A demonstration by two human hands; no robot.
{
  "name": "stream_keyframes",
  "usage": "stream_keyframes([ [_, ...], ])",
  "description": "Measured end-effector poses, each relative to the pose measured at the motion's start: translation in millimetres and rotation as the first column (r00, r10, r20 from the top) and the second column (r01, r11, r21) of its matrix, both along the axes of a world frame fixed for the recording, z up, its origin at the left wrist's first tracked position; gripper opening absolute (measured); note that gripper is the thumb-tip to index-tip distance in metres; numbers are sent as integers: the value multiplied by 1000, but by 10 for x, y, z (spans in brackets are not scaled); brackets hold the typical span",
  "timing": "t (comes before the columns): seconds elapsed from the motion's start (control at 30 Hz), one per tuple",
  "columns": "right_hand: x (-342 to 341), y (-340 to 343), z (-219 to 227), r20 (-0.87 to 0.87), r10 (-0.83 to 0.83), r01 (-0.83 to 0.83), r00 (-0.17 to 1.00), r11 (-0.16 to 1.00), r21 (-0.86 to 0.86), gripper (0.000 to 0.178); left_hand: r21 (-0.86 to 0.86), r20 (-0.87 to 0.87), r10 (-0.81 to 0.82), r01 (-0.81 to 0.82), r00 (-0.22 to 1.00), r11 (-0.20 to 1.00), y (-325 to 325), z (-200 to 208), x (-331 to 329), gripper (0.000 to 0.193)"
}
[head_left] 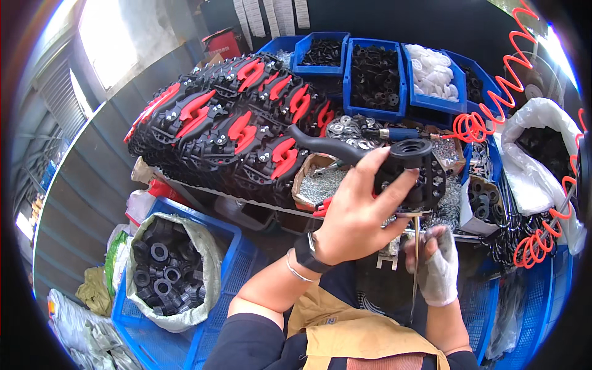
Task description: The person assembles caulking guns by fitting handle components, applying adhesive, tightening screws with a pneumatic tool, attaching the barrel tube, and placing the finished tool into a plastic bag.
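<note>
My left hand [361,219], with a dark wristwatch and a bangle, grips a black plastic tool body [431,185]. Two fingers lie against its upper part, under a round black ring [411,148]. A curved black handle [324,145] reaches away to the left, and a bit of red shows beside the hand. Below the body hangs a long thin metal rod [415,271]. My right hand [438,268], in a whitish glove with bare fingertips, is beside the rod with its fingers curled. The fingertips are blurred and pass behind the rod; what they hold is hidden.
Black-and-red tool assemblies [228,117] are piled on the bench at left. Blue bins of black parts [375,77] and white parts [430,74] stand behind. A screwdriver-like air tool [398,133] joins a red coiled hose [472,127]. A sack of black rings [166,271] sits lower left.
</note>
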State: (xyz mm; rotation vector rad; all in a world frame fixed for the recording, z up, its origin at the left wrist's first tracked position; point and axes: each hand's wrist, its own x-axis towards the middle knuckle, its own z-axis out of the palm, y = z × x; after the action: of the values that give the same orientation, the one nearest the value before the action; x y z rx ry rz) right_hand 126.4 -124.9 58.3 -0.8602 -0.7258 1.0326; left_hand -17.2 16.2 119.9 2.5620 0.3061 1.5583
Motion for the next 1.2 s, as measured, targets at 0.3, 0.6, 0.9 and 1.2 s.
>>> stream_keyframes([
  [0.3,294,197,1417,415,-824,-201,-385,514,834,28,16,58,-111,110,992,994,-43,254,198,70],
  [0.6,379,177,1387,325,-757,-192,-566,505,841,31,66,152,-225,217,962,974,-248,302,335,45],
  [0.9,303,130,1488,755,-611,137,-238,749,649,31,119,96,-204,192,974,974,-211,301,340,66],
  [1.2,88,-211,159,651,-150,216,744,976,-22,47,91,61,-74,68,995,993,-384,-425,188,44],
])
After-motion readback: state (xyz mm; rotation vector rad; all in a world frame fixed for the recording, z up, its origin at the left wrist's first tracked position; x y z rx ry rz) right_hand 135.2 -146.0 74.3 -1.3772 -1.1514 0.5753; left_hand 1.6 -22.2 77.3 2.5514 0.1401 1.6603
